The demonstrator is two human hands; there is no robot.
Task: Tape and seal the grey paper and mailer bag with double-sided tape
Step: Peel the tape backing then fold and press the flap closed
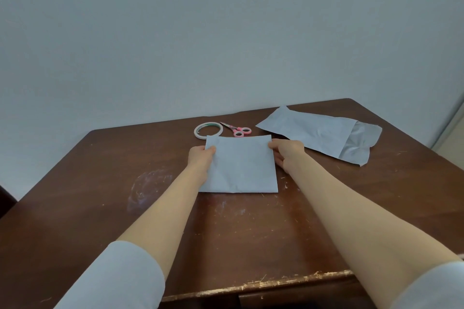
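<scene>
- The grey paper [241, 167], on the table [100, 183], is pinched at its far corners by the left hand [202, 156] and right hand [286, 153].
- A skewed crease could be caused by uneven pulling.

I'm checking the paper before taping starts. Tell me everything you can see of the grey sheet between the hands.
The rectangular grey paper sheet lies on the brown wooden table, faintly creased. The left hand pinches its far left corner, thumb on top; the right hand grips its far right corner. No tape shows on it.
</scene>
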